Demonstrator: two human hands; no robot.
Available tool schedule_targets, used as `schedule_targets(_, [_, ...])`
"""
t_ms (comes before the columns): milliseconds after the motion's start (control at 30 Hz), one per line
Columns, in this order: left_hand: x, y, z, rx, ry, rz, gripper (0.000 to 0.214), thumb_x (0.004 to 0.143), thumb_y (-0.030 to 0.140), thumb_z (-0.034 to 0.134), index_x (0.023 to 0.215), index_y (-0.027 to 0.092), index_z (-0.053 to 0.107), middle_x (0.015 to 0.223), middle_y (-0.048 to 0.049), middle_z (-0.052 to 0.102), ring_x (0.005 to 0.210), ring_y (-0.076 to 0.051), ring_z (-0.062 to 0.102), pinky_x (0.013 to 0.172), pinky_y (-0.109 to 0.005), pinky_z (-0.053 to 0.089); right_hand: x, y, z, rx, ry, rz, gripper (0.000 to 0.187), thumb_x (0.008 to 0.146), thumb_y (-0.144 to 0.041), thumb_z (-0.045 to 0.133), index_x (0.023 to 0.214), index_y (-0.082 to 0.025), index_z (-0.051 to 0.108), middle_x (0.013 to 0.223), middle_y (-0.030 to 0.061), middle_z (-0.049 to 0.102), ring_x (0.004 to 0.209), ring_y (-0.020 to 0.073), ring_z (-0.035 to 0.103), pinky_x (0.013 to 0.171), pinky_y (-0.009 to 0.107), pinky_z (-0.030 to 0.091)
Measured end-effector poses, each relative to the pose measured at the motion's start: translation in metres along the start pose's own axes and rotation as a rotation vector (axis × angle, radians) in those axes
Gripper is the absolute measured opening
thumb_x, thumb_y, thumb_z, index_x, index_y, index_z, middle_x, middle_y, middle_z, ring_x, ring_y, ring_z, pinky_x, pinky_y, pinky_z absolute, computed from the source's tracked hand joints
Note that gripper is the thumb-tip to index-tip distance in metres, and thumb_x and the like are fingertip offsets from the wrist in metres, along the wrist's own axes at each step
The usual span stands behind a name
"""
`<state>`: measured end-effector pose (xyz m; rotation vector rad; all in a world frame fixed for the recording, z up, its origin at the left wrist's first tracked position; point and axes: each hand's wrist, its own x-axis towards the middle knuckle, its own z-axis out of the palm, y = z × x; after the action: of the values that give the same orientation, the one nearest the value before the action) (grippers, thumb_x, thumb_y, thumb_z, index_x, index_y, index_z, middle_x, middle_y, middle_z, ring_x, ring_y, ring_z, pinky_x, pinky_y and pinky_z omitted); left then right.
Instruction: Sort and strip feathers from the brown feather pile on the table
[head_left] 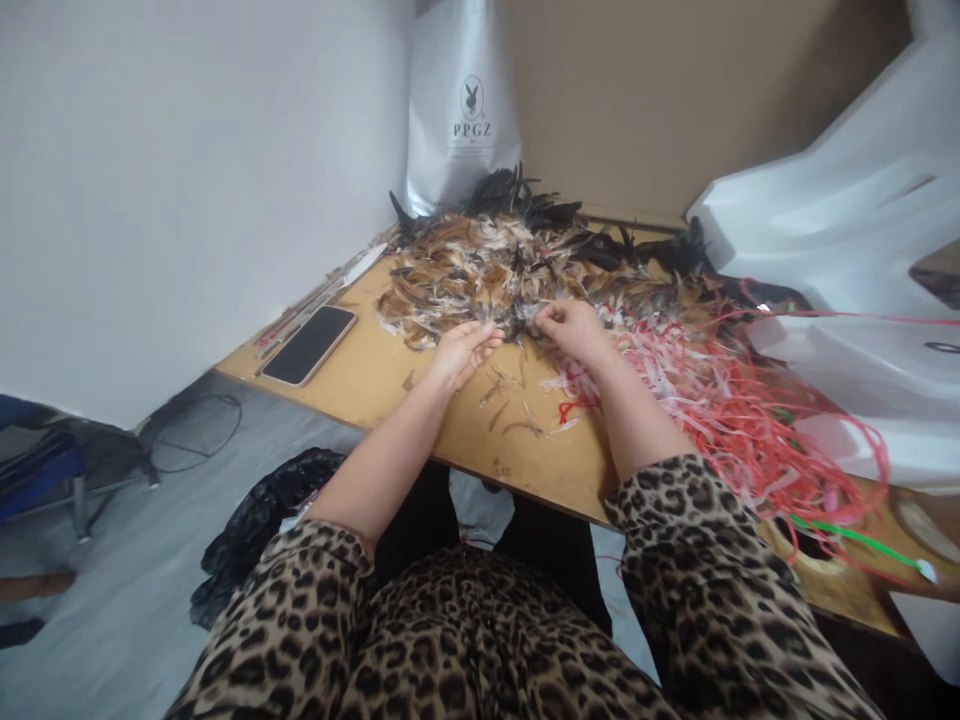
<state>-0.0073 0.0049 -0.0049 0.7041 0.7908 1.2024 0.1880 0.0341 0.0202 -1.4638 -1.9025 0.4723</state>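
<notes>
A big heap of brown, white and black feathers point(495, 265) covers the back of a wooden tabletop point(375, 375). My left hand point(461, 350) rests at the heap's near edge, fingers curled together and touching feathers. My right hand point(570, 325) sits close beside it, fingers pinched on a small tuft of feathers at the heap's edge. A tangle of red and pink plastic strips point(720, 400) lies just right of my right forearm. A few loose feathers point(517, 410) are scattered on the wood in front of my hands.
A black phone point(310, 344) lies near the table's left edge, with thin sticks point(322, 295) behind it. A white bag point(461, 100) leans against the back wall. White moulded sheets point(847, 220) stand at right. A black bag point(255, 520) lies on the floor.
</notes>
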Motion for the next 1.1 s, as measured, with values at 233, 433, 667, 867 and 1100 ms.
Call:
schedule_targets(233, [0.000, 0.004, -0.002, -0.069, -0.022, -0.039, 0.002, 0.077, 0.009, 0.059, 0.076, 0.010, 0.060, 0.082, -0.0053, 0.068, 0.065, -0.004, 0.062, 0.056, -0.010, 0.045, -0.013, -0.029, -0.037, 0.567, -0.390, 0.088, 0.028, 0.061, -0.039, 0.069, 0.072, -0.014, 0.060, 0.056, 0.0013, 0.059, 0.047, 0.0091, 0.047, 0.047, 0.022, 0.037])
schedule_targets(433, [-0.003, 0.004, -0.004, -0.057, -0.147, -0.070, 0.002, 0.076, 0.008, 0.059, 0.075, 0.010, 0.060, 0.083, -0.0069, 0.069, 0.065, -0.006, 0.064, 0.053, -0.011, 0.046, -0.011, -0.031, -0.033, 0.459, -0.514, 0.048, 0.014, 0.060, -0.026, 0.067, 0.066, -0.016, 0.058, 0.057, -0.0004, 0.058, 0.051, 0.0098, 0.049, 0.050, 0.022, 0.038])
schedule_targets(667, [-0.009, 0.000, 0.001, 0.124, -0.170, -0.107, 0.009, 0.072, 0.012, 0.066, 0.075, 0.008, 0.059, 0.073, -0.0064, 0.068, 0.062, -0.008, 0.064, 0.054, -0.014, 0.047, -0.006, -0.028, -0.025, 0.299, -0.488, -0.050, 0.005, 0.059, -0.018, 0.058, 0.064, -0.017, 0.058, 0.057, -0.0030, 0.056, 0.052, 0.0084, 0.046, 0.052, 0.021, 0.036])
schedule_targets(867, [-0.009, 0.000, 0.004, 0.149, -0.125, -0.073, 0.011, 0.070, 0.015, 0.068, 0.073, 0.008, 0.060, 0.070, -0.0059, 0.068, 0.058, -0.006, 0.061, 0.056, -0.014, 0.046, -0.008, -0.034, -0.021, 0.366, -0.401, -0.036, 0.011, 0.061, -0.024, 0.064, 0.065, -0.015, 0.060, 0.057, -0.0019, 0.056, 0.052, 0.0082, 0.046, 0.053, 0.022, 0.037])
schedule_targets(1100, [0.000, 0.000, 0.002, 0.006, 0.062, 0.133, 0.009, 0.072, 0.015, 0.066, 0.073, 0.011, 0.058, 0.073, -0.0038, 0.068, 0.064, -0.006, 0.063, 0.062, -0.014, 0.048, -0.005, -0.029, -0.013, 0.539, -0.146, 0.331, 0.037, 0.062, -0.050, 0.070, 0.060, -0.014, 0.059, 0.053, 0.0029, 0.058, 0.041, 0.0071, 0.044, 0.040, 0.021, 0.030])
